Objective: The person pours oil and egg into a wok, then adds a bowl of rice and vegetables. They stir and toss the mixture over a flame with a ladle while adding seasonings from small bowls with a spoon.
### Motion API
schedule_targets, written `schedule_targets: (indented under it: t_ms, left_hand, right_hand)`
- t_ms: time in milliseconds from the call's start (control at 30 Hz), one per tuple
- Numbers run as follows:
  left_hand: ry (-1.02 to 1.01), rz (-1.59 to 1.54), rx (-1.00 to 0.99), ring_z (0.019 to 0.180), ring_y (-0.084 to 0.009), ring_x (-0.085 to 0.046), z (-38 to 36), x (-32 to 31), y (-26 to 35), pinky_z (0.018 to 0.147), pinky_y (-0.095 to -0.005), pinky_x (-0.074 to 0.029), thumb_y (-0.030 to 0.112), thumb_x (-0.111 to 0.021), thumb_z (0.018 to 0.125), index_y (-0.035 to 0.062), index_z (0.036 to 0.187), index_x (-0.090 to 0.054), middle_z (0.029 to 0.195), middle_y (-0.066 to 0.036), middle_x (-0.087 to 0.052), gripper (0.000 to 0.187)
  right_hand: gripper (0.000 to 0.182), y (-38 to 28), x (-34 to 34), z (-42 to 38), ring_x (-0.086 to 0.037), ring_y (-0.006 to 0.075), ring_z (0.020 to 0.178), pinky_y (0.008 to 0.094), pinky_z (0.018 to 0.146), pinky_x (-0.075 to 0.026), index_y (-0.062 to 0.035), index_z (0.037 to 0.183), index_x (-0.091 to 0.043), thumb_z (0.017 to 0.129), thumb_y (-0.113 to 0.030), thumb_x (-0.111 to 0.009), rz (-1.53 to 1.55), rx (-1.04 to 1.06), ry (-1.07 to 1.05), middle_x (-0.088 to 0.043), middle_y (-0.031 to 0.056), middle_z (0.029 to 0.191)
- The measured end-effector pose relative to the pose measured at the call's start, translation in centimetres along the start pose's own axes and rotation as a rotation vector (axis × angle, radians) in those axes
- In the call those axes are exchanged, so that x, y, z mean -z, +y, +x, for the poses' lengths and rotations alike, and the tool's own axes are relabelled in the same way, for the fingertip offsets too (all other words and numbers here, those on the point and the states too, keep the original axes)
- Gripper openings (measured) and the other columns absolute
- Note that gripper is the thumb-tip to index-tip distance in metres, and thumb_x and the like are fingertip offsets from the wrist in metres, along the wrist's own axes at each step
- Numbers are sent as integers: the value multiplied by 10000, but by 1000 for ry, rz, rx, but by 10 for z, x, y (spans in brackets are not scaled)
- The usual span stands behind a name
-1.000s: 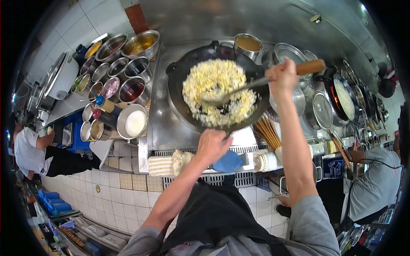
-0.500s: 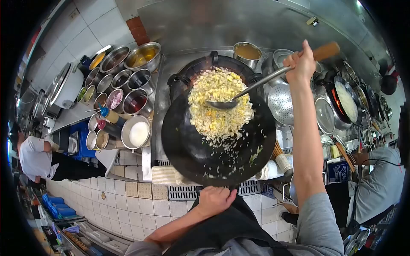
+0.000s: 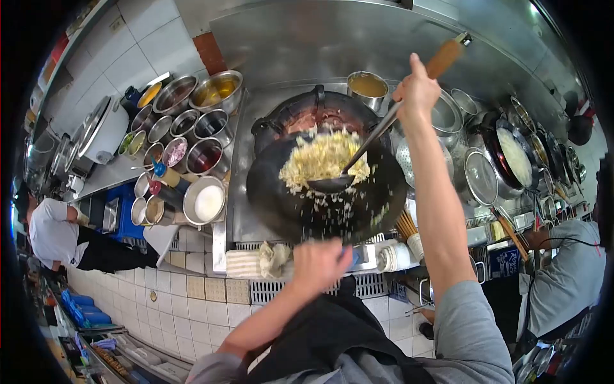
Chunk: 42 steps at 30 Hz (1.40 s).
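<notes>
My right hand (image 3: pixel 417 96) is closed around the ladle (image 3: pixel 385 125) near its wooden end, and the ladle's bowl sits low against the rice. My left hand (image 3: pixel 320 265), smeared by motion, is closed at the near rim of the black wok (image 3: pixel 268 201); the part it grips is hidden under the fingers. Fried rice with yellow egg (image 3: pixel 323 157) is bunched in the far half of the wok, and loose grains are scattered nearer me. Behind the wok the burner ring (image 3: pixel 320 115) shows its reddish inside.
Metal bowls of ingredients (image 3: pixel 204 153) and squeeze bottles stand at the left. A pot of broth (image 3: pixel 368 86) is behind the burner. Strainers (image 3: pixel 481 176) and another pan (image 3: pixel 513 157) are at the right. One person (image 3: pixel 54 230) stands left, another (image 3: pixel 566 275) right.
The wok has moved away from me and tilted, uncovering more of the burner. The rice has gathered into a smaller heap. Both hands have moved forward, my right hand also leftward with the ladle.
</notes>
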State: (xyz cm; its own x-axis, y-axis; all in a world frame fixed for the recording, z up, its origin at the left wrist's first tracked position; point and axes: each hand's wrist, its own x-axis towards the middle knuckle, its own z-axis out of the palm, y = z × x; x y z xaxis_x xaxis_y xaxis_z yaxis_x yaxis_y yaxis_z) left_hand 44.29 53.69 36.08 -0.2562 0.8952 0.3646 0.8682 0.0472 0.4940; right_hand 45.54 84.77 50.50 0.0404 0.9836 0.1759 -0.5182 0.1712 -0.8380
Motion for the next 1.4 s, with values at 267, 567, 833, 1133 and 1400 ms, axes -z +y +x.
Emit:
schedule_targets:
  t_ms: [267,567,833,1133,1400]
  left_hand:
    - [107,-130,-19,493,-310,-595,-63,-42,-8,461,-436,-447,293,-706,781,88,570,-533,523,-133,-559,341]
    - [72,22,4,526,-332,-601,-22,-61,-32,502,-443,-475,279,-696,771,83,607,-545,536,-120,-572,297]
    - [5,7,58,546,-326,-605,26,-63,-70,559,-445,-484,283,-662,795,82,633,-578,552,-118,-590,271]
    - [-11,13,19,678,-322,-614,41,-75,-92,710,-422,-445,254,-634,822,58,665,-628,684,-131,-644,251]
    - [44,19,68,811,-242,-539,30,-66,-88,794,-393,-321,264,-639,843,143,763,-707,716,-49,-583,160]
  right_hand:
    - [313,-23,-11,-4,-276,93,368,315,383,-250,-124,727,-403,901,-232,-640,75,63,-52,-303,-41,486]
    - [291,35,-9,-9,-413,144,374,326,360,-344,-78,720,-429,880,-163,-656,-12,182,-43,-430,28,501]
    - [336,-91,-44,-30,-262,97,419,291,430,-214,-113,683,-398,906,-211,-630,219,121,-284,-274,-31,508]
    - [297,71,19,-67,-435,54,500,247,462,-355,-81,640,-455,878,-60,-631,-107,130,-489,-459,-32,557]
    - [325,85,-8,-43,-413,54,418,232,384,-304,-95,647,-402,901,-79,-604,130,83,-335,-448,-27,527]
